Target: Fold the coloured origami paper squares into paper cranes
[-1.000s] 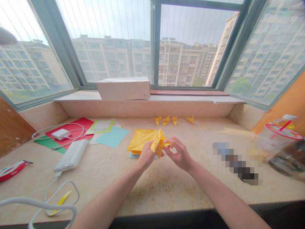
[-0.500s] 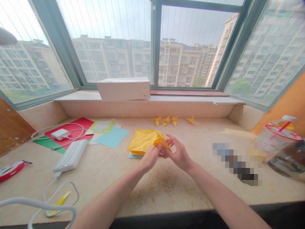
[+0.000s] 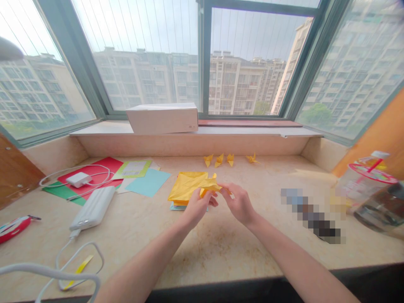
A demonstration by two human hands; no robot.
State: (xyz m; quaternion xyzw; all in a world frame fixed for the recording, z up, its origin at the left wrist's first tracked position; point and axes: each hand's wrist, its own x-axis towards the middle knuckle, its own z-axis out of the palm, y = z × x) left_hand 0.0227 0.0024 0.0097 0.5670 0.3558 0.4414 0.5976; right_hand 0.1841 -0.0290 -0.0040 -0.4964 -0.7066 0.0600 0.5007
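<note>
A small folded yellow paper piece [image 3: 211, 187] hangs above the counter, pinched from both sides. My left hand [image 3: 196, 206] grips its left end with fingers closed. My right hand [image 3: 238, 203] pinches its right end. Just behind the piece lies a stack of yellow paper sheets [image 3: 184, 187] on a blue sheet. Several finished yellow paper cranes [image 3: 229, 159] stand in a row near the back wall.
A white power bank [image 3: 93, 208] with cables and a charger [image 3: 78, 179] lies at the left, on red, green and blue paper sheets [image 3: 148, 182]. A white box [image 3: 163, 118] sits on the sill. A plastic cup with a straw [image 3: 362, 181] stands at the right.
The yellow piece was turned and flattened between my fingers; both hands shifted slightly and my right fingers closed onto its right end.
</note>
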